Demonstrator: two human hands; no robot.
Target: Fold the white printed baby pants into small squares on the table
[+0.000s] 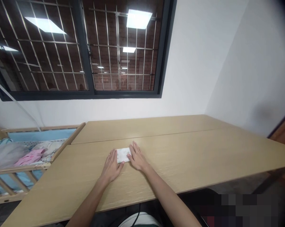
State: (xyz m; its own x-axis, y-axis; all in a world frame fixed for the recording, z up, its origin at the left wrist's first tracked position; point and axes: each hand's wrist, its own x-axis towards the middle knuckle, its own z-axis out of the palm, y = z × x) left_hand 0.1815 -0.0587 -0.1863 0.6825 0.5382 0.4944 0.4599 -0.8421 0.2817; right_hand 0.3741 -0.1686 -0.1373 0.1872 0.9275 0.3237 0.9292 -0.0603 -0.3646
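Observation:
A small white folded cloth point(123, 155) with a faint print lies flat on the wooden table point(192, 151). My left hand point(111, 166) rests along its left side, fingers stretched forward and thumb at the near edge. On the other side, my right hand point(138, 157) lies with its fingers extended past the cloth's right edge, its thumb on the cloth. Both hands are open and touch the cloth without closing round it.
At the left, a wooden crib point(19, 176) with blue lining adjoins the table and holds pink cloth point(31, 157) and white netting point(7, 154). A seam runs across the tabletop. Beyond it stand a white wall point(189, 63) and a barred, dark-framed window point(92, 75).

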